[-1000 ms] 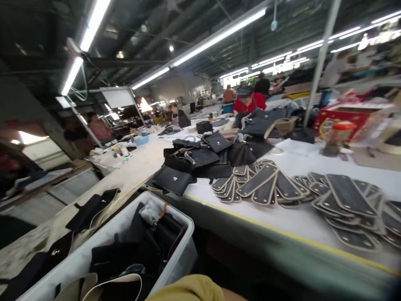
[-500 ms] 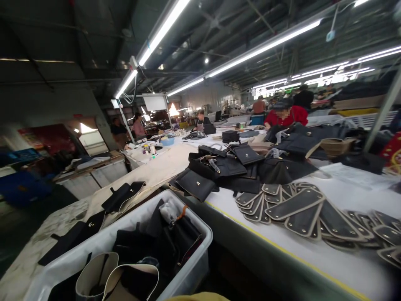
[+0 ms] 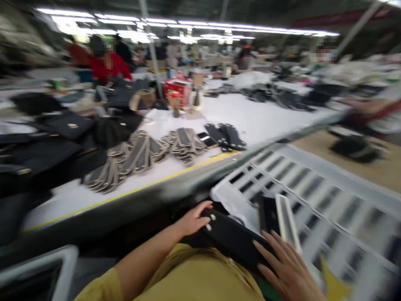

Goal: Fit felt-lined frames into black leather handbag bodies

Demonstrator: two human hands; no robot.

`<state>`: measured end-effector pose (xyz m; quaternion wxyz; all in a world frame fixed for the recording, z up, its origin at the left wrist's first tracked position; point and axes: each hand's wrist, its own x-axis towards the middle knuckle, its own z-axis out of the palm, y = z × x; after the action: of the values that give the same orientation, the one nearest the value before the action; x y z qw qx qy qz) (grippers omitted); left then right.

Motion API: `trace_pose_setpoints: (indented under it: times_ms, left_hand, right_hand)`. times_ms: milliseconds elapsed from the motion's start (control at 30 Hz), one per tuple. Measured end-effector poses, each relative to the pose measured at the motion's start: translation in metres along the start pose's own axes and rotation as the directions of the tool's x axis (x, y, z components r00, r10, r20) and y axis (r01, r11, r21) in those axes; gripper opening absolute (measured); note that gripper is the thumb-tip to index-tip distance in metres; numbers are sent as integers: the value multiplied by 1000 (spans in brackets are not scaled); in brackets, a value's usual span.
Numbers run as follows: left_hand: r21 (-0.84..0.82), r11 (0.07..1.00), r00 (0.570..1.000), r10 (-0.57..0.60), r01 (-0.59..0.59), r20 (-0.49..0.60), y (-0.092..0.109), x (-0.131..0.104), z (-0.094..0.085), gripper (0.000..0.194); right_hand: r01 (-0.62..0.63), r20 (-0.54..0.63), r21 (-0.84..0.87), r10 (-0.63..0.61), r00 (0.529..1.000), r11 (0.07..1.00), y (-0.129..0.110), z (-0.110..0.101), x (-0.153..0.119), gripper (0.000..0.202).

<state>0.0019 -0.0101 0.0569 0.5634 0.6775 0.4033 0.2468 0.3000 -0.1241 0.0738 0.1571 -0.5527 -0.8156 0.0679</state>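
Observation:
A long black panel (image 3: pixel 234 238) with two pale, shiny studs at its left end lies across in front of my yellow top. My left hand (image 3: pixel 192 219) grips the studded end, thumb and forefinger at its edge. Over the other end is my right hand (image 3: pixel 283 265), fingers spread against or just above the panel; the blur hides the exact contact. Right beside the panel, a white slatted plastic crate (image 3: pixel 313 200) holds a black piece (image 3: pixel 268 215) and a white-edged strip (image 3: pixel 288 221).
On the white table (image 3: pixel 250 113) lie dark strips with beige edging (image 3: pixel 140 152), a phone (image 3: pixel 207 140) and black strips (image 3: pixel 230 136). Black bags (image 3: pixel 65 125) are heaped at left. A grey bin's rim (image 3: pixel 70 259) shows lower left. A person in red (image 3: pixel 109 65) works across the table.
My view has swung to the right and down. Both my hands and the black panel have come into view, along with the white crate; the bin has shifted to the lower left.

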Motion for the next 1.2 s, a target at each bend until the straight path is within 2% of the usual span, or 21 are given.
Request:
trace_pose_setpoints:
  times_ms: [67,167,233,300,367,467,533,600,733,800,900,1000,1100,1200]
  left_hand:
    - [-6,997,991,-76,77,107,-7,18,6,41]
    - [93,984,957,-167,149,237,-10,40,0,46]
    - [184,976,949,-160,112,272,-1,50,0,48]
    - [317,948,960,-112,25,257,12,58,9,52]
    - [479,875,963,-64,-72,261,25,67,22,53]
    - [622,763,933,-72,-177,353,34,78,36,43]
    - [632,747,908,-96,-204,407,33,81,37,38]
    - [615,761,897,-105,-206,430,29,82,31,39]
    - [606,782,903,-146,-144,404,21,78,15,48]
    - [621,771,907,-149,-142,393,22,75,13,51]
    - [676,710,921,-102,-196,375,29,70,18,57]
    - [756,616,942,-64,-222,329,36,63,33,75]
    - [783,561,938,-32,-269,345,41,59,48,83]
    - [772,559,916,-55,-301,397,44,60,52,81]
  right_hand:
    - [-220,117,47,214,970,974,1,-8,-24,35]
    - [-517,37,158,518,855,841,2,-6,-23,49]
    - [-601,69,180,599,798,779,0,-4,-12,53]
    - [-603,127,141,589,798,786,-4,-3,4,48]
    - [-569,151,68,555,818,820,-7,-4,20,45]
    - [-545,230,-5,531,815,838,-4,-5,34,44]
    - [-540,294,8,514,806,842,3,-7,31,43]
    - [-549,311,46,510,802,835,12,-9,19,42]
    - [-611,313,105,557,769,785,23,-14,-11,48]
    - [-613,304,100,563,768,783,22,-16,-16,50]
    - [-572,209,22,555,805,820,9,-15,-8,55]
    - [-506,119,-50,508,853,861,-13,-5,13,65]
    - [-440,148,-68,445,883,895,-29,10,36,70]
    - [-421,221,-78,427,877,904,-30,15,43,74]
